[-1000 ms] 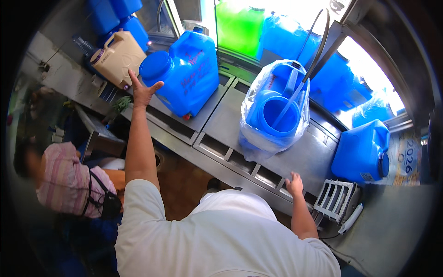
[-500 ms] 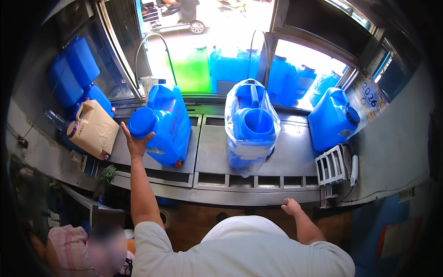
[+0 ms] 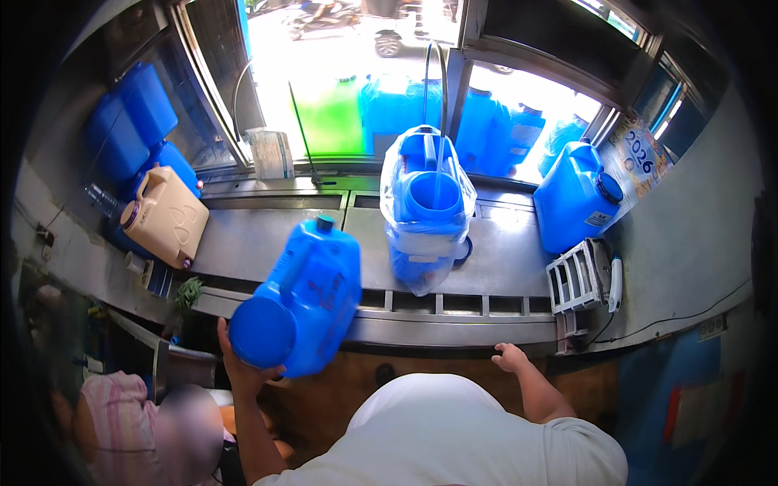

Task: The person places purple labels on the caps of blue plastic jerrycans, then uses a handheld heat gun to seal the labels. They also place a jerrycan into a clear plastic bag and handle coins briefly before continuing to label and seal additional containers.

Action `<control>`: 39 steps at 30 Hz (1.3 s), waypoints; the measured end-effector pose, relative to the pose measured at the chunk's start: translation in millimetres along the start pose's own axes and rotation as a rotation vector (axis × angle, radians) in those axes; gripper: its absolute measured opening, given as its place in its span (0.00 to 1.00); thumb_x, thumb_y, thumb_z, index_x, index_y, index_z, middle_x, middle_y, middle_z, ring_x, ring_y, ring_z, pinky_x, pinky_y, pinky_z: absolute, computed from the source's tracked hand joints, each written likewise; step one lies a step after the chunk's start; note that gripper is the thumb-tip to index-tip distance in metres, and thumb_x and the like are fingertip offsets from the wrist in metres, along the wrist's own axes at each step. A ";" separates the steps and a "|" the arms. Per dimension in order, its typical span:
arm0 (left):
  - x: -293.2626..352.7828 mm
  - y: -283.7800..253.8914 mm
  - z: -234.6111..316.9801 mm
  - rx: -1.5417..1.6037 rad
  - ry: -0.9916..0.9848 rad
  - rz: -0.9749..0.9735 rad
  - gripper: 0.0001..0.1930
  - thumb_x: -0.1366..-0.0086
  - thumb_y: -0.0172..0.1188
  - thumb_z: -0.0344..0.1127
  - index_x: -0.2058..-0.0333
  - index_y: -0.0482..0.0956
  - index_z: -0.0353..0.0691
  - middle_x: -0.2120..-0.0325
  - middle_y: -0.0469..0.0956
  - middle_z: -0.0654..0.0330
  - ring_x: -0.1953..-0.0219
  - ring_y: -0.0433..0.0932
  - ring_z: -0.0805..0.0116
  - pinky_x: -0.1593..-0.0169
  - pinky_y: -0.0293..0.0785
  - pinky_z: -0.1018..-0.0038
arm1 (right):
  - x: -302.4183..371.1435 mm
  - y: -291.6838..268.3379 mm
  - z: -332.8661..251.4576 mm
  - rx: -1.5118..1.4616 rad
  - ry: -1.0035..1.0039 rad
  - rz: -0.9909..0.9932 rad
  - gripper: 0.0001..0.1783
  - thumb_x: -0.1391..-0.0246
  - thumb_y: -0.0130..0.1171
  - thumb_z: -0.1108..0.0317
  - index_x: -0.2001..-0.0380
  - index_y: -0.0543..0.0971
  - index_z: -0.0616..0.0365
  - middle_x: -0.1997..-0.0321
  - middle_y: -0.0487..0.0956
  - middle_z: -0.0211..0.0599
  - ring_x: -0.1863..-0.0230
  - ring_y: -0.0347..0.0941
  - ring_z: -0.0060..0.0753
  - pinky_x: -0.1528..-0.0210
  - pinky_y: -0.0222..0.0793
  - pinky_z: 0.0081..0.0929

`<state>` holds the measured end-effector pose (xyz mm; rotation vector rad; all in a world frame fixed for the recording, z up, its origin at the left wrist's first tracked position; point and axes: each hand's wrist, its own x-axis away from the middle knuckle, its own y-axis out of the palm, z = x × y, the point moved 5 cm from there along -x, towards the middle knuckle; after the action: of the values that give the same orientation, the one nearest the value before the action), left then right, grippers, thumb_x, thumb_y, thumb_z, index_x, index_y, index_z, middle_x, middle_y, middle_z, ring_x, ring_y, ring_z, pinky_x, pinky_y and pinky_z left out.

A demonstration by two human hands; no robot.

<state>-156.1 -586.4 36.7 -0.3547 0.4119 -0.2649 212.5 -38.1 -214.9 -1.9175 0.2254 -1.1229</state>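
Observation:
My left hand (image 3: 245,364) is closed round the wide lid end of a blue water jug (image 3: 324,304). This jug leans over the counter's front edge, with its large round blue lid (image 3: 262,333) toward me and a small dark cap at the far end. Just beyond the front edge's near side, my right hand (image 3: 510,357) hangs with curled fingers and nothing visible in it. At mid-counter stands another blue jug (image 3: 425,235) in a clear plastic bag. Its wide mouth is uncovered, and a thin clear stream or tube enters it from a curved spout (image 3: 438,81).
A beige jug (image 3: 168,219) and stacked blue jugs (image 3: 146,101) stand left. On the right are a blue jug (image 3: 577,198) and a white rack (image 3: 574,279). A dark round lid (image 3: 463,253) lies beside the bagged jug. Another person (image 3: 121,417) sits lower left.
My left hand has pulled the lidded blue jug from the counter's middle toward me, over the front edge. My right hand stays almost still. The view has shifted slightly.

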 end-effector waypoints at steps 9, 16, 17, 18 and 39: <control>102.0 143.1 82.9 0.190 -0.003 -0.220 0.73 0.75 0.88 0.52 0.31 0.49 0.41 0.42 0.67 0.48 0.40 0.70 0.52 0.39 0.70 0.58 | 25.7 -55.3 26.2 -0.082 -0.244 0.204 0.28 0.42 0.60 0.52 0.43 0.75 0.55 0.42 0.76 0.47 0.41 0.73 0.46 0.40 0.69 0.39; 123.6 334.0 172.3 0.039 0.297 -0.216 0.69 0.64 0.85 0.51 0.30 0.45 0.44 0.39 0.63 0.45 0.39 0.68 0.48 0.40 0.70 0.54 | 115.8 -77.6 -2.2 -1.058 -0.376 -0.032 0.41 0.35 0.54 0.48 0.28 0.52 0.55 0.34 0.68 0.48 0.38 0.68 0.38 0.46 0.70 0.33; 122.3 362.5 185.3 -0.056 0.320 -0.161 0.68 0.63 0.84 0.51 0.30 0.44 0.42 0.39 0.63 0.43 0.38 0.67 0.45 0.39 0.68 0.52 | 109.7 -91.0 -1.4 -1.085 -0.433 0.057 0.41 0.34 0.53 0.49 0.28 0.51 0.56 0.35 0.69 0.47 0.40 0.69 0.37 0.48 0.71 0.32; 118.8 390.1 199.1 -0.054 0.378 -0.138 0.68 0.62 0.84 0.51 0.30 0.44 0.42 0.39 0.63 0.41 0.38 0.66 0.43 0.38 0.66 0.51 | 99.1 -99.8 2.9 -1.188 -0.405 0.071 0.41 0.33 0.53 0.50 0.27 0.51 0.57 0.36 0.69 0.45 0.42 0.69 0.35 0.49 0.71 0.32; -29.6 595.7 229.8 0.116 0.442 -0.513 0.71 0.67 0.84 0.51 0.29 0.45 0.39 0.33 0.56 0.43 0.29 0.53 0.44 0.31 0.58 0.54 | 53.1 -364.3 -40.8 0.165 -0.236 0.622 0.61 0.63 0.65 0.24 0.29 0.60 0.43 0.25 0.54 0.53 0.27 0.50 0.68 0.32 0.55 0.61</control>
<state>23.4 26.6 13.5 -0.2822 0.7344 -0.8739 117.9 127.3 102.8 -1.6432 0.5363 -0.4817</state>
